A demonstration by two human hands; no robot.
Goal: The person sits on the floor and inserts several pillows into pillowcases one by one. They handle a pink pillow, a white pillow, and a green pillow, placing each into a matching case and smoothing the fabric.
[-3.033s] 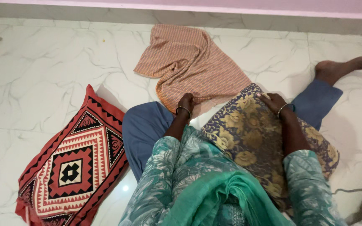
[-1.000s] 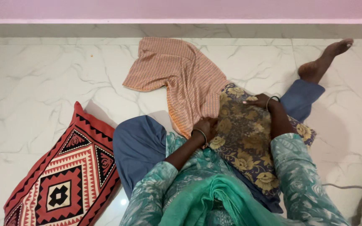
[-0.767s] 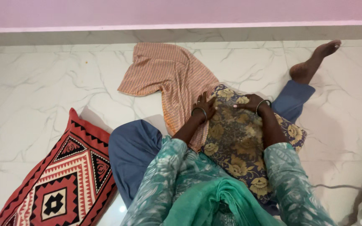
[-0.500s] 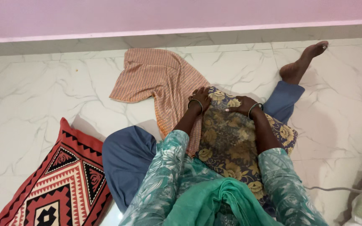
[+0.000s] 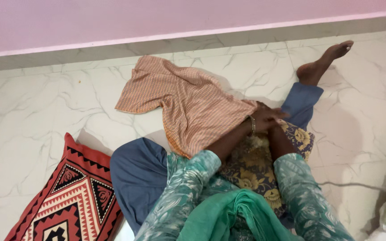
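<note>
Orange pillow cover drapes the floral pillow under both hands' grip

Teal floral sleeves, green scarf, blue trousers, thin bangle

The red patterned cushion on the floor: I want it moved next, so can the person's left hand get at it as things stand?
Probably, once freed: the left hand is at the floral pillow; bare floor borders the red patterned cushion.

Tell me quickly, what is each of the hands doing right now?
Left hand: closed on the edge of the orange cover, over the floral pillow.
Right hand: mostly hidden behind the left; cannot be told.
</note>
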